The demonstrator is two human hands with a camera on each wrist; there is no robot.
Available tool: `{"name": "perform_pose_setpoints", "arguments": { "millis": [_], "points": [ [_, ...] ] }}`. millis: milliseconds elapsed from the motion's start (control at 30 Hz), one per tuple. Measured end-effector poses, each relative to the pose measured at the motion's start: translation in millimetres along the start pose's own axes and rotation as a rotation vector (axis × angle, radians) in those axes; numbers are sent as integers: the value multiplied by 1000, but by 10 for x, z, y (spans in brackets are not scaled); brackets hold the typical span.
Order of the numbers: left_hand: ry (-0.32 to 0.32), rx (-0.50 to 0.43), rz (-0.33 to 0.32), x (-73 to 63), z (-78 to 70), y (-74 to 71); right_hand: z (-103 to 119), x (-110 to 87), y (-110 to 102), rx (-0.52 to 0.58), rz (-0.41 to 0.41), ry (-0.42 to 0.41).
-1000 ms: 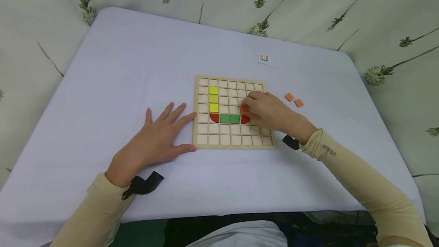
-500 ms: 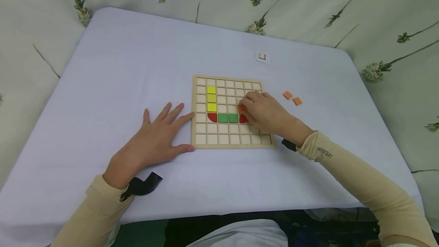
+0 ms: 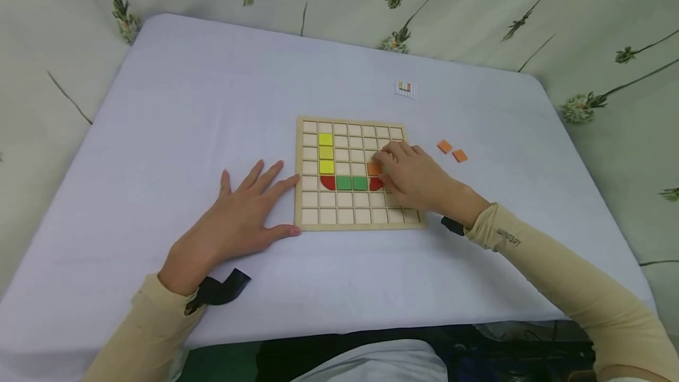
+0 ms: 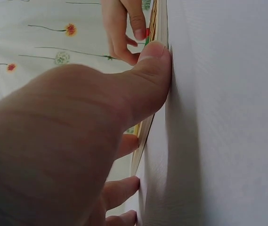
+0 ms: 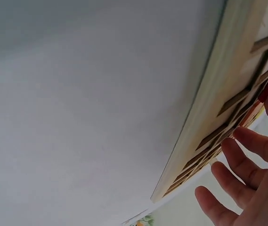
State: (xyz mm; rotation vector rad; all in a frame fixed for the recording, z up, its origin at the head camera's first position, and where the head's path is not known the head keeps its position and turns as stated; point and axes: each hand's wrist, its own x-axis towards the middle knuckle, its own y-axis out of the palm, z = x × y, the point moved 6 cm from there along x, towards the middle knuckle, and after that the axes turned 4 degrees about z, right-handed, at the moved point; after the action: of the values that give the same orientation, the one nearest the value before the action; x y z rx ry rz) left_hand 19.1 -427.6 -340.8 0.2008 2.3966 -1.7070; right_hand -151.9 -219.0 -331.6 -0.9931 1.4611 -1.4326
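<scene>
A wooden grid board (image 3: pixel 361 227) lies flat on the table. My left hand (image 3: pixel 230 226) rests at its left side, fingers spread, with the thumb and a fingertip touching the rim. Over the board's right half is my right hand (image 3: pixel 416 177). Its loosely bent fingers are beside an orange square tile (image 3: pixel 373 168) lying in a cell; contact is hard to tell. The thumb partly covers a red rounded piece (image 3: pixel 375 184) below that tile. Green tiles (image 3: pixel 343 183) sit left of it, then another red piece (image 3: pixel 328 183). Yellow tiles (image 3: pixel 326 153) form a column above.
Two loose orange tiles (image 3: pixel 452 151) lie on the white-covered table (image 3: pixel 212 87), right of the board. A small pattern card (image 3: pixel 405 88) lies behind the board. Patterned fabric (image 3: pixel 456 10) hangs behind the table.
My right hand has shifted slightly to the right relative to the board, so more of the orange tile shows. My left hand keeps its place at the rim.
</scene>
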Motion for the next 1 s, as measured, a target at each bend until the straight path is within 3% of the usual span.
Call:
{"name": "perform_pose_setpoints", "arguments": {
  "millis": [167, 267, 467, 733, 1000],
  "points": [
    [11, -4, 1, 48, -45, 20, -28, -35, 26, -74, -85, -55],
    [10, -12, 6, 57, -47, 33, -77, -40, 33, -56, -76, -39],
    [-4, -3, 21, 50, 1, 46, -377, -103, -25, 31, 33, 149],
    [1, -2, 20, 51, 0, 48, -1003, -448, 8, 49, 220, 338],
    [12, 2, 6, 60, -14, 56, -1407, -743, 58, 109, 199, 451]
  ]
}}
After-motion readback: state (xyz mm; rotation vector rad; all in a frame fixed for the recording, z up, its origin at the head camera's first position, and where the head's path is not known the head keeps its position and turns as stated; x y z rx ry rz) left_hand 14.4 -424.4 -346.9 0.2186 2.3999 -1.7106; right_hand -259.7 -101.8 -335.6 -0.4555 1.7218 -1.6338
